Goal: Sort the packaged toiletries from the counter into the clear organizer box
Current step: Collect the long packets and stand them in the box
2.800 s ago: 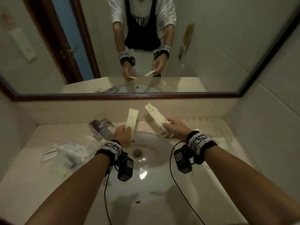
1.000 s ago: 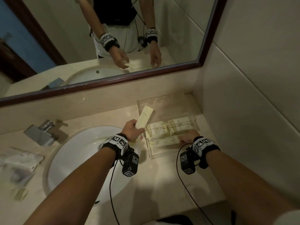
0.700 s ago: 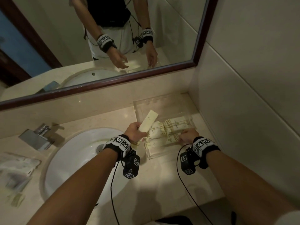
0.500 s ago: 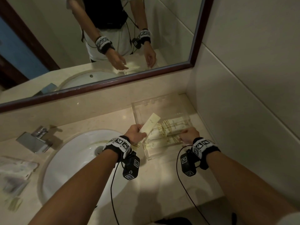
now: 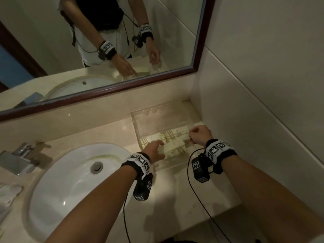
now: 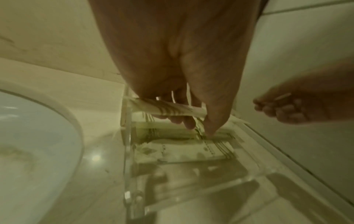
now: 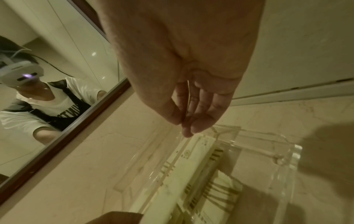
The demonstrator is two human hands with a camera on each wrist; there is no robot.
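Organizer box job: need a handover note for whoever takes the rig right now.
Left hand: grips a striped packet over the near-left part of the clear organizer box.
Right hand: above the box's right side, thumb against fingertips; cannot tell whether it pinches anything.
Done: several packets lie flat in the box's near part.
Left: set this packet down, then fetch the wrapped toiletries on the counter left of the sink.
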